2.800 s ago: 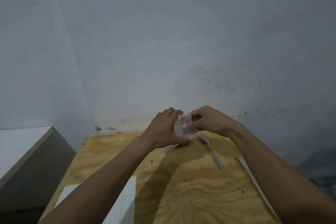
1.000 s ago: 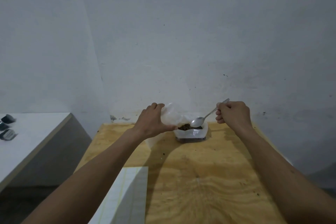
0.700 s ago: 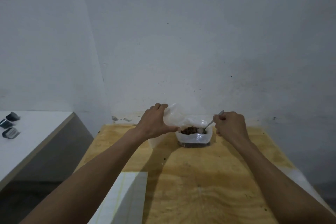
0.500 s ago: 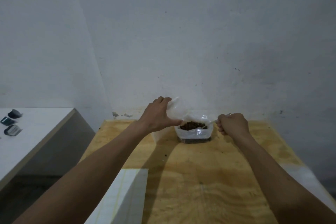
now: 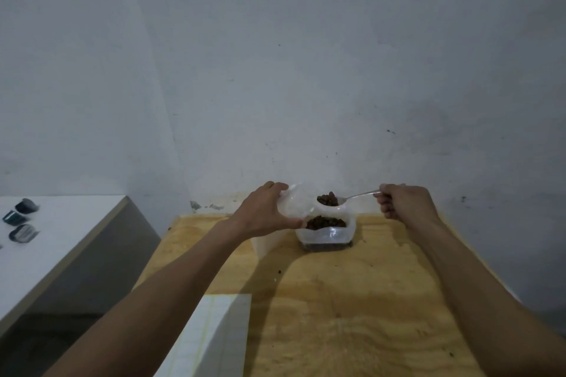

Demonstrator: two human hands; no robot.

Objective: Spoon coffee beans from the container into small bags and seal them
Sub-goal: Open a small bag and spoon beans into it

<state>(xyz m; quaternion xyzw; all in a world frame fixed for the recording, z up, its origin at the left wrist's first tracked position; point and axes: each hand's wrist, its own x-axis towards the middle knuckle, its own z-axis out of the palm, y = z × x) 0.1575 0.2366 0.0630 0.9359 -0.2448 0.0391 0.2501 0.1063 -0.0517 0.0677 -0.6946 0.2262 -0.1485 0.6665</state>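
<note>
**Operator:** Head view, starting nearest me: a white lined sheet [image 5: 214,337] lies on the plywood surface [image 5: 352,300] at the lower left, partly hanging over its near edge. Both forearms reach forward over the wood, and a few dark crumbs are scattered on it.

**Colleague:** And the hands?

**Operator:** I have my left hand [image 5: 263,213] curled round a small clear plastic bag [image 5: 295,203], fingers over the top and thumb underneath, so that grip is closed on the bag. The bag's mouth faces right, toward the spoon. My right hand [image 5: 404,202] is a fist round the handle of a metal spoon [image 5: 355,195]; that grip is closed on the spoon.

**Colleague:** Where are the beans?

**Operator:** A heap of coffee beans [image 5: 327,199] sits in the spoon's bowl, held in the air just at the bag's opening and directly above the container. More beans fill the clear plastic container [image 5: 326,234], which stands on the surface just below the bag and spoon, between my two hands. A white object [image 5: 260,243] stands beside the container on its left, mostly hidden under my left wrist; I cannot tell what it is.

**Colleague:** Beyond that?

**Operator:** The surface ends at a scuffed grey-white wall [image 5: 306,70]. Off to the far left is a lower white counter [image 5: 61,242] with three small dark items [image 5: 21,220] on it, too small to identify.
</note>
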